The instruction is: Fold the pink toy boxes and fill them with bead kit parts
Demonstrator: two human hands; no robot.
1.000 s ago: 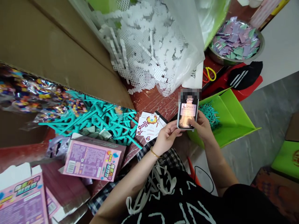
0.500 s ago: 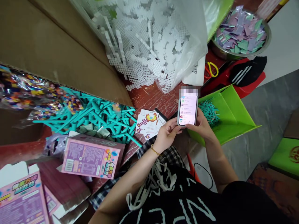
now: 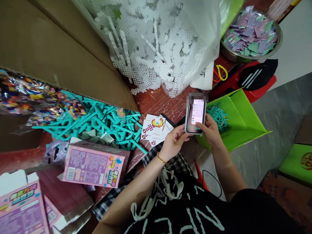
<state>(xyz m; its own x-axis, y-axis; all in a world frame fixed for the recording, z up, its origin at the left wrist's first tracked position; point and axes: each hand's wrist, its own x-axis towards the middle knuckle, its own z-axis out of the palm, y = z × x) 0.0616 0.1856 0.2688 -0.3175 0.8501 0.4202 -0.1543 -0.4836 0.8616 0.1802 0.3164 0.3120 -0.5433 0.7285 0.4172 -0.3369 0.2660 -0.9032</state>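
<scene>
Half a second ago the phone (image 3: pixel 195 117) showed a full bright list; now a smaller bright panel sits high on its screen and the lower part has gone dark, while a second ago it showed a lock screen. The phone has barely moved: it stays upright above the table edge, in front of the green box (image 3: pixel 240 122). The left hand (image 3: pixel 173 143) still cups its lower left corner, fingers curled together around the edge, and the right hand (image 3: pixel 211 131) grips the right side, fingers closed behind the case and the thumb laid over the bottom of the screen. The view has hardly shifted since then. The table (image 3: pixel 158 102) is dark red wood, crowded: teal sticks (image 3: pixel 102 122) in a heap, pattern cards (image 3: pixel 154 129) just left of the left hand, a pink box (image 3: pixel 94 165) lying flat, and a clear bag of white grid pieces (image 3: pixel 158 45) at the back against cardboard (image 3: pixel 56 55). Scissors (image 3: pixel 220 72) lie near a metal bowl (image 3: pixel 252 32) of pastel packets. The floor to the right is grey.
</scene>
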